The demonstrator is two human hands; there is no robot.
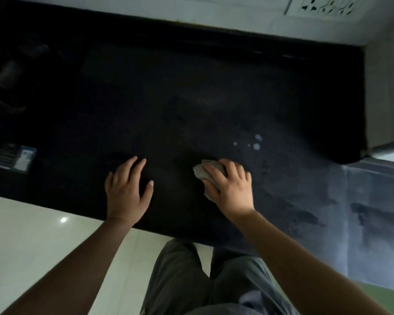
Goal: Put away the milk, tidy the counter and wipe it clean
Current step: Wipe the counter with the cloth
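Dark tabletop point(191, 98), near-black, matte and fine-grained, fills most of the head view. Its front edge runs on a slant from mid-left down to lower right. The back edge meets a pale wall point(168, 10). The right end butts against a light vertical panel point(387, 87) with a rounded corner below it.

Left hand point(127, 192) lies flat on the tabletop near the front edge, palm down, fingers straight and slightly spread, holding nothing. Right hand point(230, 189) is set to its right, well apart from it, fingers bent over a cloth point(201, 170) and gripping it against the surface. The cloth is grey, crumpled into a soft wad, and sticks out past the fingertips on the hand's left side.

White drops point(256, 146), a few small round spots, sit on the tabletop just beyond the right hand, not touching the cloth. Pale smeared streaks point(328, 212) with dark patches between them cover the right end of the surface, with a hazy sheen over them.

Wide bare stretch of tabletop between the hands and the wall. Small box point(16, 159), rectangular, dark blue with a light printed panel, lies at the far left near the front edge, well apart from the left hand. Dim dark shape point(7, 71) at upper left, too dark to tell what it is.

White socket plate point(323, 6) on the wall at top right. Floor point(32, 235) below the front edge is glossy pale tile with a bright light spot. Grey trousers point(191, 280), soft folds, between the forearms.
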